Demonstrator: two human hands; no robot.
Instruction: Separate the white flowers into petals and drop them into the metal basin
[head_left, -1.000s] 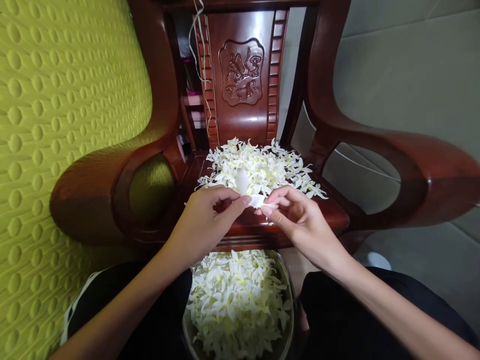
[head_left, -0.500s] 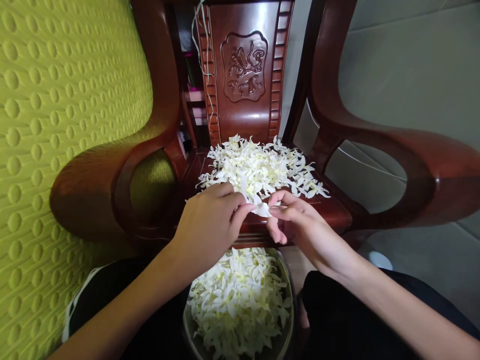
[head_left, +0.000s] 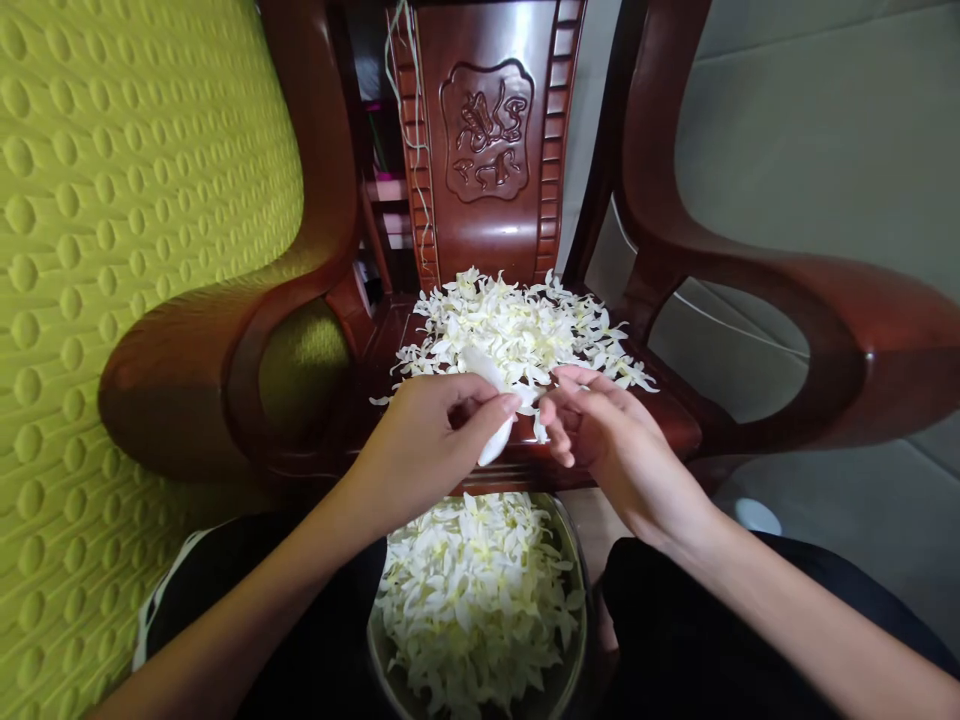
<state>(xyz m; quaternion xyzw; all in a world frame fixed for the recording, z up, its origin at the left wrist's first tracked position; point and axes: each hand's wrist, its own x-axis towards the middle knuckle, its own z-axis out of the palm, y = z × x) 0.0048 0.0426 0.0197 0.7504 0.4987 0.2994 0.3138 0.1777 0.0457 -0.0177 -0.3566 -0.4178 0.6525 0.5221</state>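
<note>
White petals are what the work turns on: half a second ago both hands pinched one flower between them at the seat edge, and now the pair has parted slightly, the left hand (head_left: 427, 430) keeping a long white petal (head_left: 496, 440) gripped between thumb and forefinger so it hangs downward, while the right hand (head_left: 607, 440) has its fingers loosely curled with a small white piece (head_left: 537, 428) at its fingertips; whether it truly grips that piece I cannot tell. It looks as if the flower has just been pulled apart. Behind the hands a heap of loose petals (head_left: 517, 335) lies on the seat of a carved red-brown wooden chair (head_left: 487, 130), and below, between the person's dark-clad knees, a metal bowl (head_left: 577, 600) is filled with white-yellow flowers (head_left: 472, 590). Green embossed upholstery (head_left: 112, 250) fills the left, a pale tiled floor (head_left: 825, 150) the right.
</note>
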